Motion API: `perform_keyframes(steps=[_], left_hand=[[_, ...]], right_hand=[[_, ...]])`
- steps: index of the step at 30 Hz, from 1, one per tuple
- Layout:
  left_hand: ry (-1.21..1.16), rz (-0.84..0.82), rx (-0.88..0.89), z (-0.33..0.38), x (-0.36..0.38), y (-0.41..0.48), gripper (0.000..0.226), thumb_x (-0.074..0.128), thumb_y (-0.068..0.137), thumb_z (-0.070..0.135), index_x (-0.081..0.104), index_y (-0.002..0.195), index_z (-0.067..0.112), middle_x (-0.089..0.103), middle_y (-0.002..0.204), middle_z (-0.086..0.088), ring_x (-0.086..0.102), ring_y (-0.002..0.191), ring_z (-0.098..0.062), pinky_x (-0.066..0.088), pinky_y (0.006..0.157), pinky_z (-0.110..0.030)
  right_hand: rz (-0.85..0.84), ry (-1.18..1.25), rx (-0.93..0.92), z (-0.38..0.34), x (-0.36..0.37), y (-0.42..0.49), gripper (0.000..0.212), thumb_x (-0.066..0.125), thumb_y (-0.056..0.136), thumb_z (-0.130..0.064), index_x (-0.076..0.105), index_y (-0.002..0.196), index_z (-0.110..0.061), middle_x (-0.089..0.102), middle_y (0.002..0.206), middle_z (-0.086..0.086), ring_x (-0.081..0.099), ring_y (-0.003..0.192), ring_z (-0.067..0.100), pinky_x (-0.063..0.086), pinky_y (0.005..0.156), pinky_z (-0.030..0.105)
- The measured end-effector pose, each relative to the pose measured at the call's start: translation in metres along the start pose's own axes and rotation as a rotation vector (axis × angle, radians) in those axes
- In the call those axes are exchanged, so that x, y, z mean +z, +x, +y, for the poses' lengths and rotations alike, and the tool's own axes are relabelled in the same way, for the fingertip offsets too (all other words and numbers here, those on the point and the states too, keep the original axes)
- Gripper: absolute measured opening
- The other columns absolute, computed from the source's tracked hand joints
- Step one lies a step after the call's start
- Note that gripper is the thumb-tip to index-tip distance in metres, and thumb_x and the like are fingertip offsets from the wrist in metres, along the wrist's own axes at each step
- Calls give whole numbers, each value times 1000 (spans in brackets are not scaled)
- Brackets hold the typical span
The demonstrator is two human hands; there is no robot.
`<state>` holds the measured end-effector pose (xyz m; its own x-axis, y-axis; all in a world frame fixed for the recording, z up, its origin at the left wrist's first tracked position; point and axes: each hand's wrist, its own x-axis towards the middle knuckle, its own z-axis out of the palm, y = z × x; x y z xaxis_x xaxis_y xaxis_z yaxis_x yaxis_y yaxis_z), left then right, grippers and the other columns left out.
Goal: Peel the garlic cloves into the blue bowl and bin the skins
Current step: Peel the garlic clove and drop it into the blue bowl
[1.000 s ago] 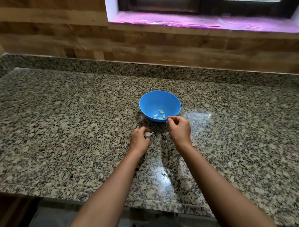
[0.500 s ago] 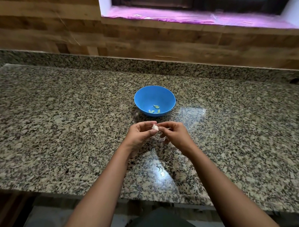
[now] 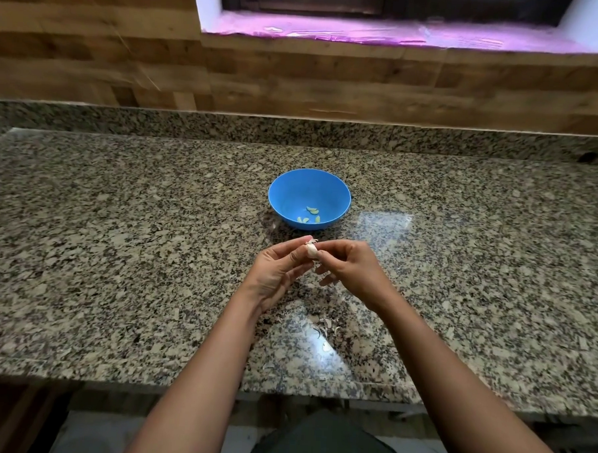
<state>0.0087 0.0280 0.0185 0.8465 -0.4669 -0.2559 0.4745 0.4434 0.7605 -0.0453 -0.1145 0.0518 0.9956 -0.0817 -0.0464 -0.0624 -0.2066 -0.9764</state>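
A blue bowl [image 3: 309,185] stands on the granite counter and holds several peeled garlic cloves [image 3: 311,215]. Just in front of it, above the counter, both hands meet around a white unpeeled garlic clove [image 3: 311,250]. My left hand [image 3: 278,271] pinches the clove between thumb and fingertips. My right hand [image 3: 349,268] pinches the same clove from the right side with thumb and forefinger. Loose garlic skins [image 3: 324,328] lie on the counter below my wrists.
The speckled granite counter [image 3: 118,252] runs wide to both sides, with its front edge near my body. A wood-look wall and a window sill [image 3: 402,35] with pink covering rise behind the counter's raised back strip.
My right hand left the bowl's rim and joined my left hand. Together they lifted the clove off the counter and now pinch it between them.
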Motion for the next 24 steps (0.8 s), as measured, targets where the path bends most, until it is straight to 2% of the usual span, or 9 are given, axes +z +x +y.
perform_keyframes(steps=[6,12,17,20,24], left_hand=[[13,18,1,3,4,-2,30,67,67,7,66,96,0,71,91,-12,69,85,-20,55,84,-30],[-4,31,-14,5,3,-3,19,62,79,-1,65,98,-1,71,88,-12,69,79,-17,58,75,-24],[-26,27,-24,4,5,-3,19,59,82,-6,65,100,-4,71,91,-16,70,80,-20,56,80,-27],[-23,27,-20,4,5,-2,20,59,82,-8,63,102,-7,71,91,-18,70,80,-23,57,79,-29],[-5,35,-11,2,5,-2,20,59,82,-9,63,102,-8,71,88,-17,71,79,-23,58,75,-27]], right_hand=[[55,-195,-90,4,4,2,24,64,88,-20,68,108,-7,68,77,0,64,64,5,57,58,24],[69,-242,-98,10,3,6,24,62,89,-11,67,112,-6,71,86,11,68,71,18,58,61,27],[152,-360,-197,11,7,4,25,65,87,-17,68,109,-5,71,87,8,65,63,9,57,62,22],[213,-474,-283,15,12,4,21,65,87,-15,69,104,-2,70,87,11,64,71,15,56,69,29],[256,-558,-314,21,18,5,20,63,88,-14,67,100,1,67,89,14,59,76,18,51,71,26]])
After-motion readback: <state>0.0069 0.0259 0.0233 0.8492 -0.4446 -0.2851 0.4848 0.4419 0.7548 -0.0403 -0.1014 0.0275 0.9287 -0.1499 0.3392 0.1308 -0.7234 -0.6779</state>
